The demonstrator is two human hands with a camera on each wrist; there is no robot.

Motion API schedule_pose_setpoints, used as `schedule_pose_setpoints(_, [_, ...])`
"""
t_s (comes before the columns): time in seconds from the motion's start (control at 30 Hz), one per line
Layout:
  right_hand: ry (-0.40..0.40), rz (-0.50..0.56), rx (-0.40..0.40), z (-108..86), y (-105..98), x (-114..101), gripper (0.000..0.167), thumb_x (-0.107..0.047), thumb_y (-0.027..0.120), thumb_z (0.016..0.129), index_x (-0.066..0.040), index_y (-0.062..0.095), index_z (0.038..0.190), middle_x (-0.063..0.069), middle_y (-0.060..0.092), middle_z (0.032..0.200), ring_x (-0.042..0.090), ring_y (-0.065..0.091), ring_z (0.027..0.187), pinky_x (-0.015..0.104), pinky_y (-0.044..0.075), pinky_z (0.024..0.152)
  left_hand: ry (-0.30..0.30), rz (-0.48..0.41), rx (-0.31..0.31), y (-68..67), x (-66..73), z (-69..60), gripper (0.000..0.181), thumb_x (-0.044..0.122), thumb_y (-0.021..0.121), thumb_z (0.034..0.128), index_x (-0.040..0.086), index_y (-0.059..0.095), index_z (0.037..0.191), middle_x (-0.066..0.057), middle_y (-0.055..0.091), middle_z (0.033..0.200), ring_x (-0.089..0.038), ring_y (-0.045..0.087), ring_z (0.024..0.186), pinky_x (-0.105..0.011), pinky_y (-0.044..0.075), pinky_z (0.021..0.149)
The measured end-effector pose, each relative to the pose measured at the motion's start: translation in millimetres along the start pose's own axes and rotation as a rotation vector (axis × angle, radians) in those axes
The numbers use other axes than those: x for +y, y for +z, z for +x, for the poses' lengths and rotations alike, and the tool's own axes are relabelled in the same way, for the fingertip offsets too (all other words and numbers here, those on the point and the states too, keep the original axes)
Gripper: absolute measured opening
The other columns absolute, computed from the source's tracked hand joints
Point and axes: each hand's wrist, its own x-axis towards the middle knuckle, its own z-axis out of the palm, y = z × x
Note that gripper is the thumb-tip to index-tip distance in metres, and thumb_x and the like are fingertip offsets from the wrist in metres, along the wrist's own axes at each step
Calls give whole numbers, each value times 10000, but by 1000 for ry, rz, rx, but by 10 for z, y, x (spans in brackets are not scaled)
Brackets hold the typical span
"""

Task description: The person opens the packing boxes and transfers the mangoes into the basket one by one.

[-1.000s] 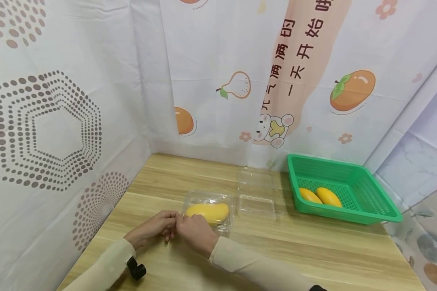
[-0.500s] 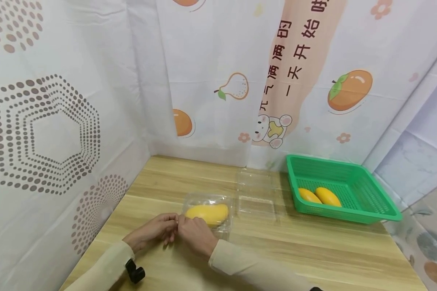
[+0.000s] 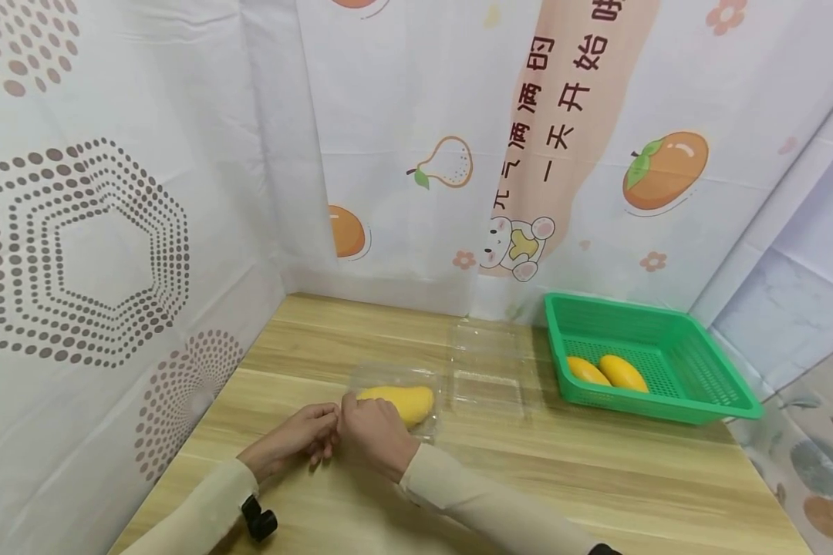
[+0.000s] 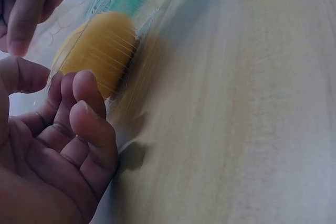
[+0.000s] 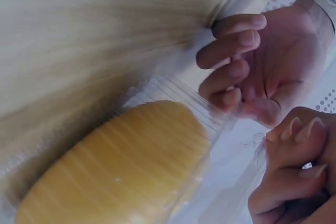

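A yellow mango (image 3: pixel 411 402) lies inside a clear plastic box (image 3: pixel 378 374) on the wooden table. The left hand (image 3: pixel 293 441) is at the box's near left corner, where its thumb and index finger pinch the edge; its other fingers curl loosely below. Close beside it the right hand (image 3: pixel 380 441) grips the plastic rim at the same corner with curled fingers. In the right wrist view, the ribbed side wall of the box (image 5: pixel 181 85) stands between the mango and the left hand. How the lid sits is hard to make out through the clear plastic.
Right of the mango's box lies another clear plastic box (image 3: pixel 487 389), opened flat. A green basket (image 3: pixel 632 412) stands at the right with two mangoes (image 3: pixel 623 373) in it. Printed white curtains (image 3: pixel 403 92) hang behind and to the left of the table (image 3: pixel 562 470).
The right hand has shifted slightly up at the box's corner, and the bright reflections over the mango have faded. The left hand has stayed almost still.
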Motion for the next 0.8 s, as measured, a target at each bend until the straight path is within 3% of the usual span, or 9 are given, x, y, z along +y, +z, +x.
schedule_pose_setpoints(0.13, [-15,-15,-37,-33,25,4,259,-85,641,1001,-115,529,769,-93,306,549,7,233,464,136,201,384,11,11,-12,0,-3,0,212,185,450,1095,64,580,979,-50,617,864,-143,592,673,-222,487,526])
schedule_pose_setpoints(0.3, [-65,-51,29,-77,74,38,256,-90,675,971,-136,528,766,-98,307,542,8,210,462,150,181,382,21,23,-1,8,-12,7,181,180,492,1083,56,585,991,-44,611,864,-141,584,684,-213,485,540])
schedule_pose_setpoints(0.53, [-162,-169,79,-203,49,100,148,-110,722,919,-162,583,918,-115,288,541,15,147,468,167,109,407,31,41,0,28,-4,12,290,231,540,1086,-49,543,1007,-56,592,861,-155,587,688,-224,483,543])
schedule_pose_setpoints(0.8, [-138,-221,9,-345,4,214,231,-94,723,911,-175,542,1030,-103,360,540,36,173,470,186,103,399,12,66,-7,18,45,4,309,253,531,1088,-51,541,1031,-50,588,857,-159,579,689,-233,479,544])
